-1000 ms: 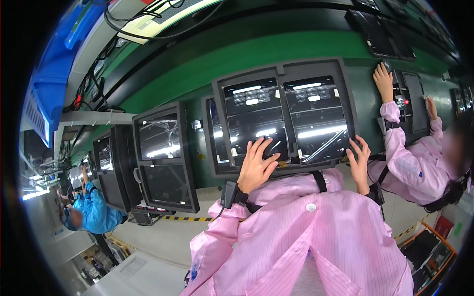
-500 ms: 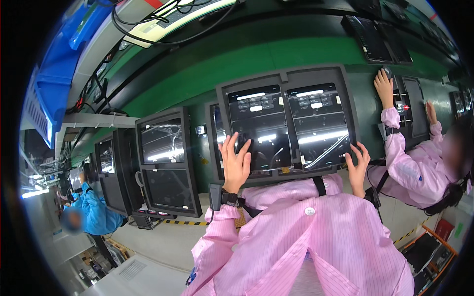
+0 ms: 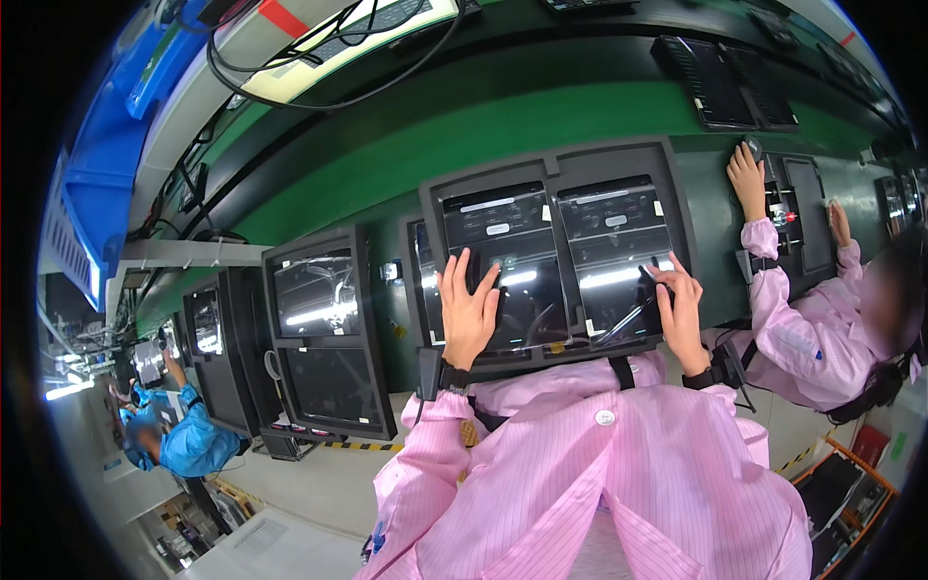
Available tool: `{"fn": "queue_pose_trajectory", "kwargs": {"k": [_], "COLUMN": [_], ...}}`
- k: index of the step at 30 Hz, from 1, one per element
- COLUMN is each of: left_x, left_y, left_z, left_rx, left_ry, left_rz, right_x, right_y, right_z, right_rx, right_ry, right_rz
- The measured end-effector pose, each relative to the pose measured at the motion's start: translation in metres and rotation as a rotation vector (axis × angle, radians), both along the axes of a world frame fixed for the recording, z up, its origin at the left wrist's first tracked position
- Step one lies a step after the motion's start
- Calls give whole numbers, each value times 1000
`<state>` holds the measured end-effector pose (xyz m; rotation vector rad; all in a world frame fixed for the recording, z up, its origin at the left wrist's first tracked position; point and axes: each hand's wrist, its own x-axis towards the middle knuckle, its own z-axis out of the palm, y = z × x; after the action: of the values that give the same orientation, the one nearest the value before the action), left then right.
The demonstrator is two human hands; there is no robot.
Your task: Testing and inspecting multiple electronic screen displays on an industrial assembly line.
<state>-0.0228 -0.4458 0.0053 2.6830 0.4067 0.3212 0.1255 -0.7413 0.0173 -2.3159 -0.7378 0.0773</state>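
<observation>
Two dark tablets lie side by side in a black foam tray [image 3: 683, 208], their screens lit with a small panel near the top. My left hand [image 3: 468, 311] rests with fingers spread on the lower left of the left tablet [image 3: 527, 304]; it holds nothing. Over the lower right of the right tablet [image 3: 609, 256] is my right hand [image 3: 681, 307], fingers apart and bent, the index finger at the glass. Whether each fingertip presses the screen I cannot tell. Bright lamp reflections cross both screens.
Another tray [image 3: 365, 338] with two dark tablets stands to the left. At right a co-worker in pink [image 3: 802, 324] has a hand by a black fixture [image 3: 810, 217]. Far left is a person in blue [image 3: 193, 440]. A keyboard [image 3: 372, 34] and cables lie at the back.
My right hand has moved left from the tray's right edge onto the right tablet. My left hand has shifted slightly on the left tablet. The panels on both screens look dimmer.
</observation>
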Motion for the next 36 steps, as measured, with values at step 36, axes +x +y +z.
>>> {"fn": "queue_pose_trajectory", "kwargs": {"k": [36], "left_x": [68], "left_y": [-66], "left_z": [24], "left_rx": [-113], "left_ry": [-15], "left_rz": [-357], "right_x": [-34], "right_y": [-51], "right_z": [-24], "right_rx": [292], "right_ry": [53], "right_rz": [-535]}}
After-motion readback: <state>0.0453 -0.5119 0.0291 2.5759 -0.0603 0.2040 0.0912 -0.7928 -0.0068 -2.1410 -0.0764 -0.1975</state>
